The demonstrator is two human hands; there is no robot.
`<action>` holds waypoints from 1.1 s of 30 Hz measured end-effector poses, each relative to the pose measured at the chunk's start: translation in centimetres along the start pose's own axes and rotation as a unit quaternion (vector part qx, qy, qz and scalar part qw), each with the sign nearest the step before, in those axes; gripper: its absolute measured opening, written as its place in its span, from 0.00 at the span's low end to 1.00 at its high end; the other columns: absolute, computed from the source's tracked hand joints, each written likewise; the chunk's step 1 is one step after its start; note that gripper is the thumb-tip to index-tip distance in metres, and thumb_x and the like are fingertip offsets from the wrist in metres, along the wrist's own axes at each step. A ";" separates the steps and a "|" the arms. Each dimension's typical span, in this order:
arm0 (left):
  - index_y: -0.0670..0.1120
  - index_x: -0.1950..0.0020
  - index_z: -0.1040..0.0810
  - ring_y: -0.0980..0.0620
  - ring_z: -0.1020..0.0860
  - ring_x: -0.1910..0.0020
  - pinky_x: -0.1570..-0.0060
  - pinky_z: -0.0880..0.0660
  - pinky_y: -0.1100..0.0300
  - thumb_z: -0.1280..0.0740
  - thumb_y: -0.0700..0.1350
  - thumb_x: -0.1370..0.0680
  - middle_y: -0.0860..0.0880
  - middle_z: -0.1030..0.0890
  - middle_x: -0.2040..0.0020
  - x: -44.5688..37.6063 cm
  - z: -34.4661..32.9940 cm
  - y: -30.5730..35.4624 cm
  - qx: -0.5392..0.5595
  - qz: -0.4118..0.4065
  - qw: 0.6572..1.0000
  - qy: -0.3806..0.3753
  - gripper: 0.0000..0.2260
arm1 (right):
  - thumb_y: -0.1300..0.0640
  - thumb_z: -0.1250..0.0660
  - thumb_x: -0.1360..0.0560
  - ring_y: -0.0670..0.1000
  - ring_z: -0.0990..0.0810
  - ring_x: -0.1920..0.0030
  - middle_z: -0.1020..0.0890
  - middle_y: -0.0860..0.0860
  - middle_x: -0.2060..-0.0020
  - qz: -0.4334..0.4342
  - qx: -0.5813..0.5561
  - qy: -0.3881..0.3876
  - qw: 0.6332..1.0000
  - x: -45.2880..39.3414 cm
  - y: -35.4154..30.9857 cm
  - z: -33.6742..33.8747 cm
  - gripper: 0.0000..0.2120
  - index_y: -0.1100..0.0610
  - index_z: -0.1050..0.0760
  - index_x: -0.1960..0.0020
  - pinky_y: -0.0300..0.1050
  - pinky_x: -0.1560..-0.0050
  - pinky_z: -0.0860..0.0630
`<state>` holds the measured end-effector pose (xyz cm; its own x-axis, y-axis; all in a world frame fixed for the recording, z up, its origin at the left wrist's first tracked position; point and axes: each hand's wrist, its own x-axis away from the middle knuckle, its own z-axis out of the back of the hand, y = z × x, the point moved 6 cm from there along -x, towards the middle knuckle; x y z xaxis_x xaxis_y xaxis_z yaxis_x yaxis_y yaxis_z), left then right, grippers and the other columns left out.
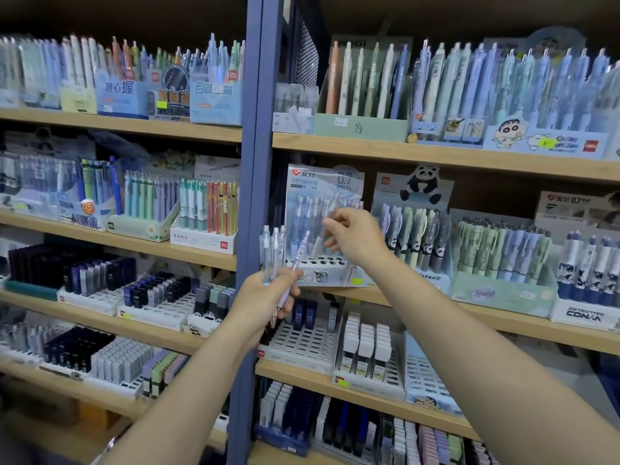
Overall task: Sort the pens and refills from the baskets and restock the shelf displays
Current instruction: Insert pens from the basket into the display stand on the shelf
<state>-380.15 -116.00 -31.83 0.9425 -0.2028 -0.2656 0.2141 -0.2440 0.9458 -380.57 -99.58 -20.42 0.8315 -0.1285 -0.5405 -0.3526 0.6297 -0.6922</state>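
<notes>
Right now the left hand (271, 290) grips a spare bunch of pens (275, 250) at 9 o'clock of the box (322, 263), feeding the right hand (355, 239), which pinches one pen (327, 218) w/ tip aimed at the box's empty holes, prob. to slot it.

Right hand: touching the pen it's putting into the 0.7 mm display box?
Touching. The head view shows the right hand pinching the pen between thumb and fingertips above the display box.
</notes>
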 end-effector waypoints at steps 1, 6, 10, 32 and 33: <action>0.36 0.43 0.19 0.53 0.29 0.72 0.73 0.33 0.61 0.31 0.45 0.20 0.47 0.22 0.64 0.0 0.0 -0.1 0.010 0.000 1.000 -0.003 0.13 | 0.58 0.37 0.18 0.50 0.17 0.64 0.17 0.52 0.62 -0.004 0.007 -0.012 1.000 0.0 0.0 -0.3 0.09 0.55 0.23 0.56 0.51 0.53 0.17; 0.49 0.38 0.19 0.51 0.26 0.71 0.74 0.34 0.61 0.35 0.48 0.17 0.46 0.21 0.62 0.2 -0.3 0.0 0.047 -0.010 0.998 -0.037 0.10 | 0.56 0.37 0.17 0.48 0.19 0.69 0.16 0.55 0.59 -0.022 0.062 -0.020 0.998 0.0 0.2 -1.0 0.13 0.59 0.22 0.58 0.41 0.66 0.24; 0.50 0.37 0.19 0.51 0.27 0.72 0.77 0.36 0.63 0.35 0.48 0.18 0.45 0.21 0.63 0.3 -0.3 0.4 0.060 -0.012 0.997 -0.044 0.11 | 0.56 0.34 0.19 0.47 0.23 0.69 0.16 0.54 0.63 -0.018 0.109 -0.027 0.993 -0.1 0.3 -1.4 0.12 0.64 0.19 0.56 0.46 0.58 0.22; 0.43 0.53 0.18 0.56 0.30 0.77 0.79 0.39 0.65 0.28 0.50 0.22 0.48 0.18 0.66 -0.3 -6.8 1.1 -0.003 -0.020 1.000 0.008 0.09 | 0.53 0.36 0.18 0.53 0.18 0.65 0.18 0.54 0.66 -0.061 -0.110 -0.033 0.992 3.5 1.5 6.2 0.15 0.64 0.21 0.54 0.43 0.62 0.22; 0.43 0.54 0.18 0.56 0.31 0.77 0.79 0.38 0.65 0.28 0.49 0.23 0.48 0.19 0.66 -0.2 -7.0 1.2 -0.012 -0.026 0.999 0.015 0.09 | 0.53 0.36 0.18 0.51 0.18 0.66 0.19 0.53 0.67 -0.063 -0.125 -0.030 0.990 3.7 1.5 6.5 0.14 0.64 0.21 0.55 0.41 0.63 0.22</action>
<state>-378.33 -109.58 -29.36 0.9369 -0.1623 -0.3096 0.2692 -0.2303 0.9352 -375.22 -94.08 -20.35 0.8971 -0.1425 -0.4181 -0.3339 0.4010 -0.8531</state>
